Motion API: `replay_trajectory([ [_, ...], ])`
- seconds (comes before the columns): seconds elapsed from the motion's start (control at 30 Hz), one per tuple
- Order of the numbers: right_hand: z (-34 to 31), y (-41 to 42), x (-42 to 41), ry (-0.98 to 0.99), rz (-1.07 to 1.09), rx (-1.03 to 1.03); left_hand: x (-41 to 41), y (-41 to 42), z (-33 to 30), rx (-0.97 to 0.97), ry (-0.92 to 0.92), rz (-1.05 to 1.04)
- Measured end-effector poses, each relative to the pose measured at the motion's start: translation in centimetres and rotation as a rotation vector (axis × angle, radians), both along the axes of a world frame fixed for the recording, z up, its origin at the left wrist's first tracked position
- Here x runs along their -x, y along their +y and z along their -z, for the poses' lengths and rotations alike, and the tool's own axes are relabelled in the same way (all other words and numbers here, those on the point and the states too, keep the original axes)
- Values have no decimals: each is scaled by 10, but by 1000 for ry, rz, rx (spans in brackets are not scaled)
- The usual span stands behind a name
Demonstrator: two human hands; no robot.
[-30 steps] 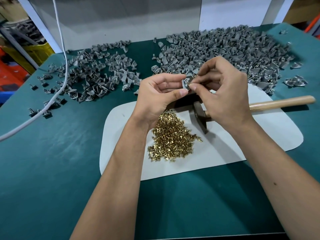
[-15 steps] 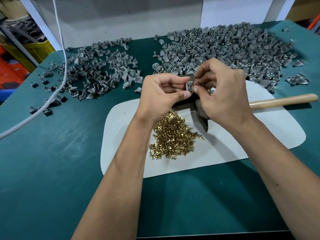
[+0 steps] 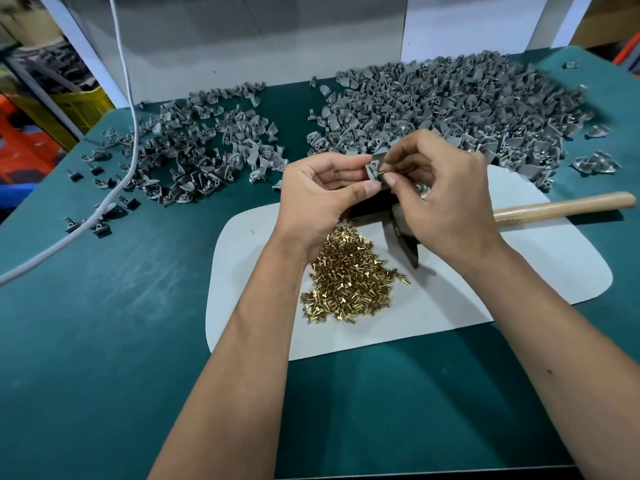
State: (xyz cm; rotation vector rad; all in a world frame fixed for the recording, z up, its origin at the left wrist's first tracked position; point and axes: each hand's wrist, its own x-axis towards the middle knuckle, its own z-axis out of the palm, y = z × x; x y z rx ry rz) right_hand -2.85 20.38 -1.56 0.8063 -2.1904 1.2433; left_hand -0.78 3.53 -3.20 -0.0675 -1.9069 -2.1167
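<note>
Item: grey plastic piece (image 3: pixel 373 169), pinched by thumb and fingers of my left hand (image 3: pixel 318 192). My right hand (image 3: pixel 446 199) pinches a small brass pin (image 3: pixel 381 174) against it. Brass heap (image 3: pixel 349 282) lies below both wrists; hammer (image 3: pixel 561 206) lies under my right hand.

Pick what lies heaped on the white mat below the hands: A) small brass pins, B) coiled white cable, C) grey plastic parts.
A: small brass pins lie heaped on the white mat, below the left hand, which pinches a grey part, and the right hand, which pinches one pin against it.
</note>
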Motion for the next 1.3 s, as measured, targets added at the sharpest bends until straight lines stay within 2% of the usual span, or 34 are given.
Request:
replay_trajectory([
  [0.37,-5,9,5,154,-1,-87,-4,2,-3,-191,-79,141],
  [0.47,-4,8,6,152,24,-87,-4,4,-5,-149,-90,121],
  [0.7,-4,5,5,55,86,-75,-1,15,-5,59,77,-29],
  [0.93,-5,0,2,20,155,-52,0,26,0,44,66,-104],
  [1.3,-5,-8,2,-78,271,-53,3,36,7,131,74,-203],
])
